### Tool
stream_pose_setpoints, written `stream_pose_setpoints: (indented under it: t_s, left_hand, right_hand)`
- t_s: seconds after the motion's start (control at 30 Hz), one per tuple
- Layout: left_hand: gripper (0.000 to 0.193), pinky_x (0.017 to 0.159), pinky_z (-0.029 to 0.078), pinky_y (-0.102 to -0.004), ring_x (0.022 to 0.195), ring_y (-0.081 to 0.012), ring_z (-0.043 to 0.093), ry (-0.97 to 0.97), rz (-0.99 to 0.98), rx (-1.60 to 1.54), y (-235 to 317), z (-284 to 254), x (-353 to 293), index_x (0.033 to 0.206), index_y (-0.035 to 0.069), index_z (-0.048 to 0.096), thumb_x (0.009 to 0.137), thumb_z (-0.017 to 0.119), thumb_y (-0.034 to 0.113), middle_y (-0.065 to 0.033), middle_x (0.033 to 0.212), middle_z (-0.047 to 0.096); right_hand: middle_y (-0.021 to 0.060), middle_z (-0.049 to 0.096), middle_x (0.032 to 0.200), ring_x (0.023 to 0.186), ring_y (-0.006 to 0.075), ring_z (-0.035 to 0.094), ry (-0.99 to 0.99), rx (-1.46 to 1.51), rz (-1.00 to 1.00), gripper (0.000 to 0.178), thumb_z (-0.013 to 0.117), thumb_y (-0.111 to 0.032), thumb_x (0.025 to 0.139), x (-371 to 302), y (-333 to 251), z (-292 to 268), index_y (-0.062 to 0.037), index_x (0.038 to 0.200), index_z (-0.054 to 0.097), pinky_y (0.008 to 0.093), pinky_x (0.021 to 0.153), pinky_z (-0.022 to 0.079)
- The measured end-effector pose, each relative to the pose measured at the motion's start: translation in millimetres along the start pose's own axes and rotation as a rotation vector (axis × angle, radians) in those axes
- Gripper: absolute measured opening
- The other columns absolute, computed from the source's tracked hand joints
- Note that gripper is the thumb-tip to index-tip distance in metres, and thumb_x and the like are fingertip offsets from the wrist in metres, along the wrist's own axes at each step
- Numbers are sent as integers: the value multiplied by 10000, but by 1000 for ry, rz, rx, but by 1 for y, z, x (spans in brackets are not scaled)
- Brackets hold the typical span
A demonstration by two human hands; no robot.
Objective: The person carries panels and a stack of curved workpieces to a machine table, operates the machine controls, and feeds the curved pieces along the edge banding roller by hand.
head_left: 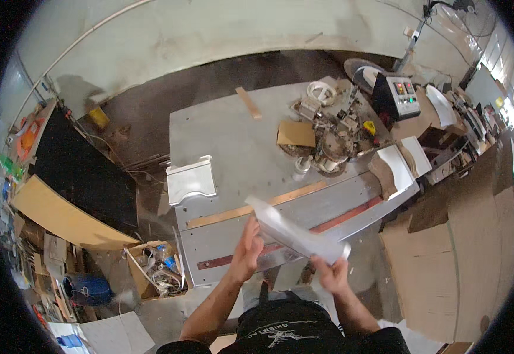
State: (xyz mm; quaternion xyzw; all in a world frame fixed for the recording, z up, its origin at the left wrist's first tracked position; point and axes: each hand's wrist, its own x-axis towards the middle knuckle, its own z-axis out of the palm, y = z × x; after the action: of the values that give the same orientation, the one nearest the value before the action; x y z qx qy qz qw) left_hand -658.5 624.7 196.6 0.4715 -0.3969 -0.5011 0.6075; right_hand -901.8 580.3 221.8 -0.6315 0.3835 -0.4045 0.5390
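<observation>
A white panel (295, 235) with a curved edge is held up above the near edge of the grey worktable (210, 127), tilted and smeared by motion. My left hand (249, 248) grips its left end, and my right hand (332, 276) has hold of its lower right corner. On the table's left side lies a similar white panel (191, 179) with a curved cutout. More white panels (394, 168) with curved, raw brown edges stand at the table's right end. Between my hands and the machine, a wooden strip (257, 205) runs along the tabletop.
A machine with rollers and metal parts (330, 133) occupies the table's far right, with a cardboard piece (296, 134) on it. Behind it stands a control box (403, 97) with lit buttons. A scrap-filled box (157, 268) sits at lower left; large cardboard sheets (428, 253) lean at right.
</observation>
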Motion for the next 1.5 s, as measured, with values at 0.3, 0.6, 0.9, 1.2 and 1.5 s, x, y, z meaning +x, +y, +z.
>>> stream_pose_setpoints:
  t_s: [0.3,0.6,0.9,1.2,1.5]
  left_hand:
    - [734,909,495,-351,1113,-199,561,152,217,-288,94,96,15,1409,3,378,992,371,607,-120,1234,552]
    - [594,981,452,-422,1110,-260,573,128,194,-601,102,128,33,1209,41,525,1013,290,549,-133,1187,589]
    - [530,1046,392,-488,1188,-298,503,139,49,-776,127,129,46,1055,92,544,1016,288,555,-107,1176,552]
    - [374,1058,362,-537,1249,-345,475,-10,127,-828,143,136,53,838,120,477,996,358,437,-93,1002,536]
    - [578,1097,335,-509,1307,-319,442,-109,34,-651,127,121,52,1363,69,471,971,450,493,-156,1270,560]
  right_hand:
    - [115,715,1121,1036,298,699,91,-601,-832,251,749,-138,748,-7,-55,-17,-123,996,710,344,730,537]
    - [34,727,1114,1099,220,676,85,-728,-975,221,716,-153,788,7,-69,-49,-232,994,726,251,629,391]
    - [-12,713,1149,1088,171,667,13,-897,-1126,172,662,-189,866,21,-89,-68,-271,1006,721,246,714,401]
    - [-49,696,1179,1140,143,635,30,-1041,-1238,199,597,-236,939,27,-101,-86,-324,1088,692,268,783,402]
    - [22,726,1001,877,195,699,72,-790,-651,352,718,-302,834,25,-69,-120,-100,1119,681,297,672,497]
